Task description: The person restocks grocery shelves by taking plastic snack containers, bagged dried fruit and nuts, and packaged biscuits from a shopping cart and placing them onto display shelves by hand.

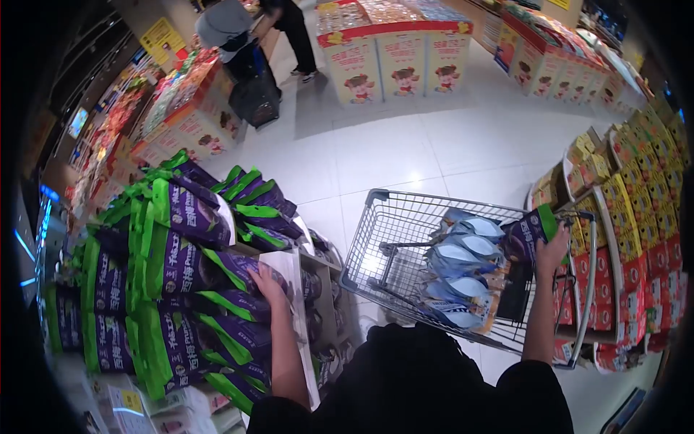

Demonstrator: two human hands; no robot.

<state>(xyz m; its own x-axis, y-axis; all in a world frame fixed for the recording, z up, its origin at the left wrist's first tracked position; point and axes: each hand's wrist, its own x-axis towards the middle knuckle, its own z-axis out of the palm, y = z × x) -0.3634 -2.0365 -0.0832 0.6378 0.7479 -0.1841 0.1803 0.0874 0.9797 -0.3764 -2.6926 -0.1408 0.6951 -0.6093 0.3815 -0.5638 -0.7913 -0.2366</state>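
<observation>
My right hand grips a purple bag of prunes by its green end, at the right side of the wire shopping cart. In the cart, several blue-and-white bags lie in a row next to the prune bag. On the left, my left hand rests against a purple prune bag at the edge of the display, fingers stretched over it. Around it, more purple bags with green edges are stacked and stood in rows.
Red and yellow boxes fill a curved shelf close to the cart's right side. Cartoon-printed bins of packets stand across the white floor. A person in dark trousers and another with a grey hat are at the upper left.
</observation>
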